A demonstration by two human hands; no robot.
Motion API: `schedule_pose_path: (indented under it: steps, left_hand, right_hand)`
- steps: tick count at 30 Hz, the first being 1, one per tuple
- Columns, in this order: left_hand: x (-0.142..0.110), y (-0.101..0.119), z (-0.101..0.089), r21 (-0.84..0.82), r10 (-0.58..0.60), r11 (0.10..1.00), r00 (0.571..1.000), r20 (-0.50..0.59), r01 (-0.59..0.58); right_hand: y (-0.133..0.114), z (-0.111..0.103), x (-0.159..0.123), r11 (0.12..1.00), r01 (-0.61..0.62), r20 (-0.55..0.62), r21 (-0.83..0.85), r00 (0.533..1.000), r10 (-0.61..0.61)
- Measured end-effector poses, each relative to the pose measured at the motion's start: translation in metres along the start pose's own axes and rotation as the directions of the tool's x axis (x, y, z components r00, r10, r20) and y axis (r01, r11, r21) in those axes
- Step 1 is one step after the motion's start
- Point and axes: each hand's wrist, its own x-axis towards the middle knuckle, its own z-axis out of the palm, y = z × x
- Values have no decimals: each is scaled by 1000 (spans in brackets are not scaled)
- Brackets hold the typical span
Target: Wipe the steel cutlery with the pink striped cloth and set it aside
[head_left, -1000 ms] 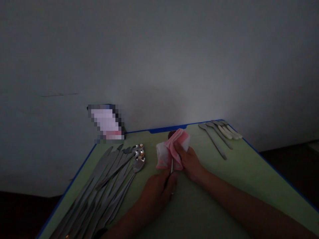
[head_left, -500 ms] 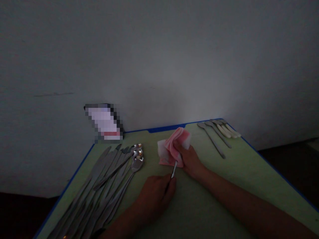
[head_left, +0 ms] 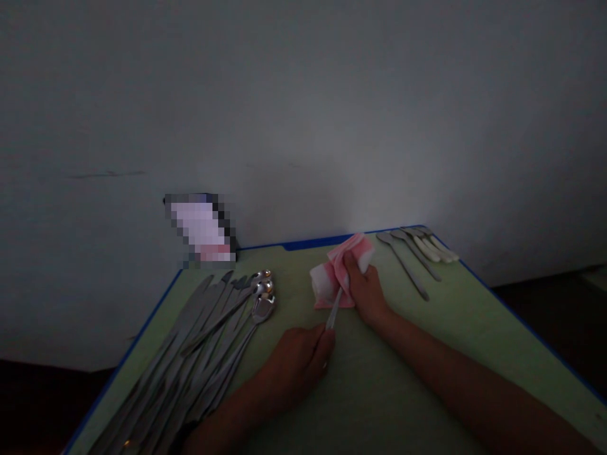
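Note:
My left hand (head_left: pixel 300 360) is closed on the handle end of a thin metal utensil (head_left: pixel 334 309). The utensil runs up and to the right into a pink and white cloth (head_left: pixel 334 273). My right hand (head_left: pixel 364 289) is wrapped round that cloth and presses it about the utensil's far end, which is hidden inside. Both hands rest on the green table (head_left: pixel 427 354) near its middle.
A large heap of knives and spoons (head_left: pixel 208 341) lies on the left of the table. Several spoons (head_left: pixel 417 253) lie in a row at the far right corner. A blurred-out object (head_left: pixel 202 230) leans on the grey wall behind. The table has a blue edge.
My right hand has slid the cloth away along the utensil, towards the far edge, so more of the handle shows. My left hand has stayed in place, holding the handle.

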Motion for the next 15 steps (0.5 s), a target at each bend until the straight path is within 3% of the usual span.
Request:
schedule_pose_path:
  steps: [4,10,15]
  left_hand:
    - [-2,1,0,-50,9,999,1000,7,-8]
    - [-1,-4,1,-184,-12,983,998,-55,1]
    - [0,-7,1,-138,29,989,992,-122,-46]
  right_hand:
    - [5,0,0,999,-21,3,49,1000,20]
    - [14,-3,4,978,-33,204,206,979,-10]
    - [10,-2,7,941,-59,233,332,972,-21]
